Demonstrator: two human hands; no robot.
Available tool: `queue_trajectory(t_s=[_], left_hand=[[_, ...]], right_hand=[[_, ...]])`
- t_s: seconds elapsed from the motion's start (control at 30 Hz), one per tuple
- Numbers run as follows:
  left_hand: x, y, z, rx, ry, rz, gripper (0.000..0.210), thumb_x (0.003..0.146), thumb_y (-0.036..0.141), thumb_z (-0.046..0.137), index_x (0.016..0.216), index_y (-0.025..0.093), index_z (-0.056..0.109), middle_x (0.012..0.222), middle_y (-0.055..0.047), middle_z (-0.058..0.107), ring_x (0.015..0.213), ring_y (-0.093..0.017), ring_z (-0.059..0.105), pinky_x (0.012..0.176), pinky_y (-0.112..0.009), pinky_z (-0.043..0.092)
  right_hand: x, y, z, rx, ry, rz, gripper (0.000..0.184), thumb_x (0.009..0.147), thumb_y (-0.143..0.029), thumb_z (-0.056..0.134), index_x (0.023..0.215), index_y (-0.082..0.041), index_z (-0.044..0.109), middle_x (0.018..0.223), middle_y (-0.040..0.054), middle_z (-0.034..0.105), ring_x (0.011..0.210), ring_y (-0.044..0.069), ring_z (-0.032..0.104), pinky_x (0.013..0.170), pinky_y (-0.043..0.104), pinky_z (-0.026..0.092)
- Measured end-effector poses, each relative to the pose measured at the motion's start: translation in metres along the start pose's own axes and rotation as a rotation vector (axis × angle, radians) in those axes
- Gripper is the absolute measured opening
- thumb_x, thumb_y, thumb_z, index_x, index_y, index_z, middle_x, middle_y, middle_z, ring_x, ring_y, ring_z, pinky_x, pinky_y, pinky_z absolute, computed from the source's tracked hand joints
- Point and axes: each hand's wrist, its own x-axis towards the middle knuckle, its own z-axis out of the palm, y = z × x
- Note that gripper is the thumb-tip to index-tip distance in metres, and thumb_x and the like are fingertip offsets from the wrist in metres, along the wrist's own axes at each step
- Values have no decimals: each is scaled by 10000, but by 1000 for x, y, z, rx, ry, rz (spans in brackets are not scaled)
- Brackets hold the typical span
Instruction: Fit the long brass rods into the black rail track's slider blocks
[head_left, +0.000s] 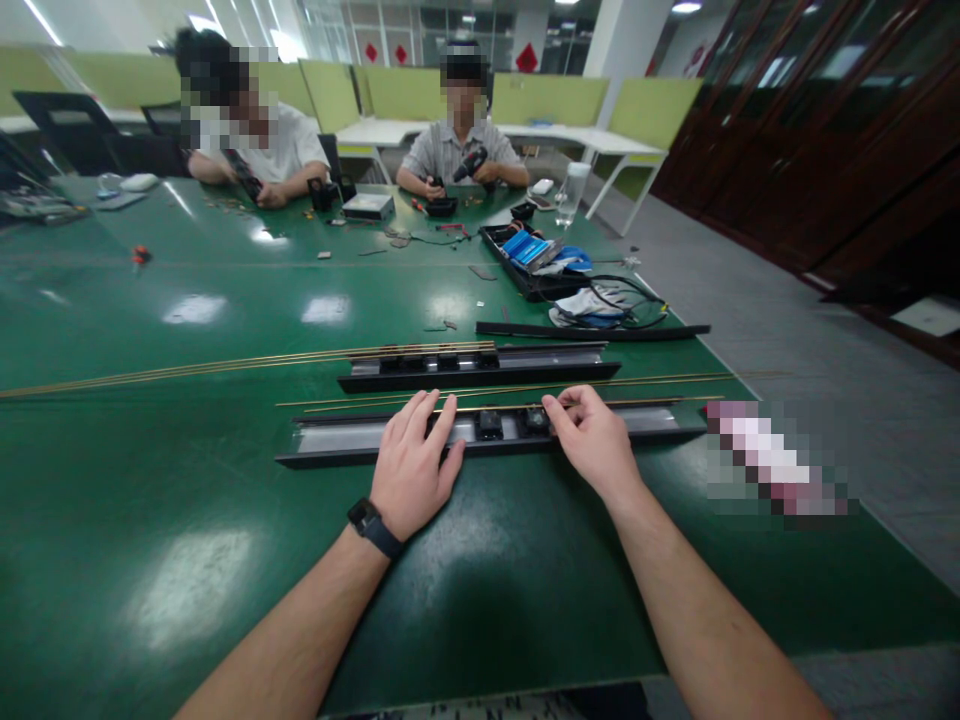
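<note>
In front of me lies a long black channel [345, 438] with a silvery inner floor. Two small black blocks sit in it between my hands, one block [489, 426] nearer the middle and another block [535, 420] by my right fingertips. My left hand [416, 460] lies across the channel with its fingers stretched out, palm down. My right hand [592, 435] is closed in a pinch at the channel's back edge, where a thin brass rod [510, 407] runs to the fingertips. The pinched spot itself is partly hidden by the fingers.
Behind lies a second black channel [555, 374] with several black blocks, and long brass rods [225, 362] reaching left. Further back are a black strip [592, 331], a black tray [532, 285] and gloves with cables [600, 303]. Two people sit across the green table [187, 450].
</note>
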Motion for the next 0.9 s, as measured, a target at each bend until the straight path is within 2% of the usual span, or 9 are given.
queue_trajectory(t_s=[0.33, 0.57, 0.9], left_hand=[[0, 0, 0, 10, 6, 7, 576, 1034, 340, 568, 1576, 179, 459, 1573, -199, 517, 1504, -363, 451, 1201, -547, 436], [0, 0, 0, -4, 8, 8, 577, 1026, 332, 577, 1572, 179, 469, 1570, -203, 516, 1508, -365, 446, 1207, -545, 426], [0, 0, 0, 4, 7, 7, 588, 1032, 339, 566, 1589, 201, 440, 1576, -192, 511, 1505, -359, 450, 1202, -547, 433]], right_hand=[[1, 3, 2, 10, -9, -2, 468, 950, -690, 568, 806, -251, 639, 643, -2, 690, 624, 185, 634, 673, 315, 409], [1, 3, 2, 17, 8, -1, 412, 932, -669, 614, 931, -257, 627, 623, -26, 679, 596, 181, 626, 655, 307, 409], [2, 3, 2, 19, 5, -5, 468, 956, -693, 555, 817, -253, 631, 638, -6, 690, 615, 183, 635, 671, 314, 411]])
